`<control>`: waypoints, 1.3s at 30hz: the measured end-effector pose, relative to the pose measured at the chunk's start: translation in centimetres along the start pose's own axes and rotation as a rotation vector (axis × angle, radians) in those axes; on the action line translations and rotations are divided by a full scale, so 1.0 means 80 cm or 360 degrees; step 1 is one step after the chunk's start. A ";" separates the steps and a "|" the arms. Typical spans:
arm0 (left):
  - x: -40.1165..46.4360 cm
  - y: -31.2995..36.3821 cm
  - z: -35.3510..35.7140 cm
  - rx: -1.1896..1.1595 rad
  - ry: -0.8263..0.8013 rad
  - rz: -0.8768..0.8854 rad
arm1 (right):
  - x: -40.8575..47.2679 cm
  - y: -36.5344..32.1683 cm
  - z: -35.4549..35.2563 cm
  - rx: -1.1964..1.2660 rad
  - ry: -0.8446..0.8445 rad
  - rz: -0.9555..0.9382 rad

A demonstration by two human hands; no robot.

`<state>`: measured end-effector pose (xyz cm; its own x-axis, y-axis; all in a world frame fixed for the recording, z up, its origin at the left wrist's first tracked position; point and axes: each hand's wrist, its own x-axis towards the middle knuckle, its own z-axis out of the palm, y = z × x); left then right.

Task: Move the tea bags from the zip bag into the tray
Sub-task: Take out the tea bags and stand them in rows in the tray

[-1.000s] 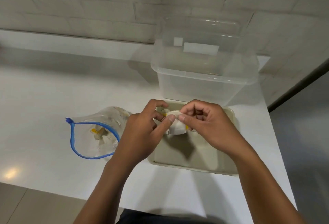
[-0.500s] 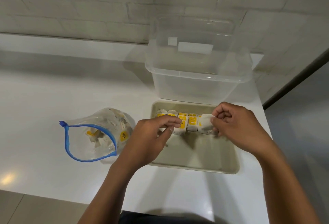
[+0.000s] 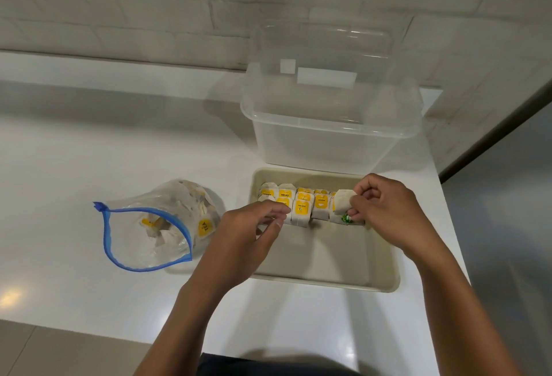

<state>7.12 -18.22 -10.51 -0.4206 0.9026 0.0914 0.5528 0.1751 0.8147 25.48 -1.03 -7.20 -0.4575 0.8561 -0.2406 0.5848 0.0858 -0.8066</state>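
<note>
Tea bags [image 3: 301, 206], judged light, soft and crushable, stand in a row mid-frame in the tray [image 3: 325, 281]; right hand [image 3: 388, 211] pinches the end bag's top, left hand [image 3: 248, 235] pinches the row's other end; more remain in zip bag [image 3: 155, 226], lower left.

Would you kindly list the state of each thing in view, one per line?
Zip bag: open, lying on the counter, tea bags left inside.
Tray: holds a row of tea bags along its far side, near part bare.
Clear tub: upright, lidless, looks empty.
Left hand: fingers at the row's left end.
Right hand: pinching a tea bag at the row's right end.
</note>
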 end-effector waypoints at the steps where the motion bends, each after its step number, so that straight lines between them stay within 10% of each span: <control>1: 0.000 0.000 0.000 -0.0007 0.0000 -0.0006 | 0.002 0.002 0.003 0.0004 -0.0011 0.0014; 15: 0.000 -0.011 -0.005 0.0067 0.0047 0.0034 | 0.024 0.006 0.037 0.0416 -0.0180 0.0128; 39: 0.000 -0.015 -0.003 0.0045 0.0037 0.0014 | 0.049 0.055 0.065 -0.0265 -0.0410 0.0189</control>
<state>6.26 -18.52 -11.36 -0.4324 0.8947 0.1121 0.5767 0.1788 0.7972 22.80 0.05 -14.48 -0.5215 0.7100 -0.4733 0.7360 0.0937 -0.6704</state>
